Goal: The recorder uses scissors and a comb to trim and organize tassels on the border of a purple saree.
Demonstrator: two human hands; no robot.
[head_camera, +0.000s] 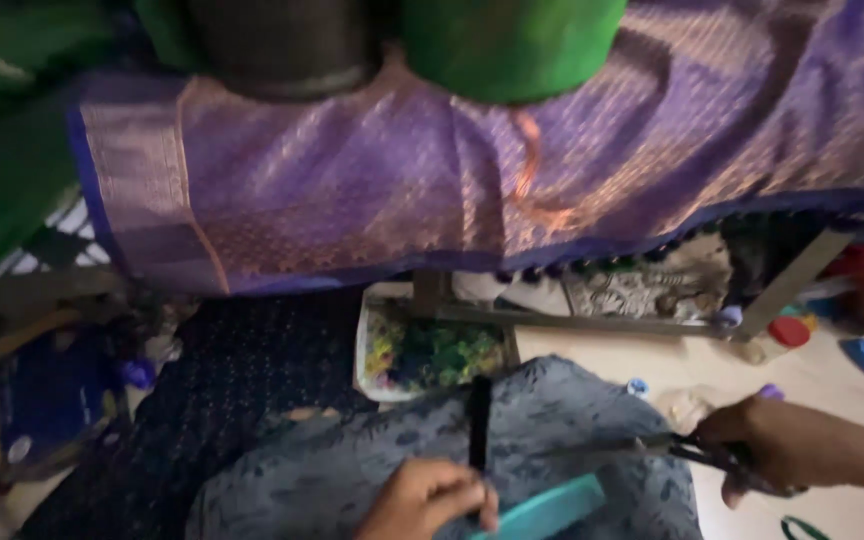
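Note:
My left hand pinches the lower end of a narrow black strip that stands upright over grey patterned cloth on my lap. A teal flat piece lies just right of that hand. My right hand grips black-handled scissors; their blades point left towards the strip, tips a short way from it.
A purple and gold woven cloth hangs over the table ahead, with a green roll and a dark cylinder above it. A tray of coloured bits sits on the floor. Small caps and bottles lie at the right.

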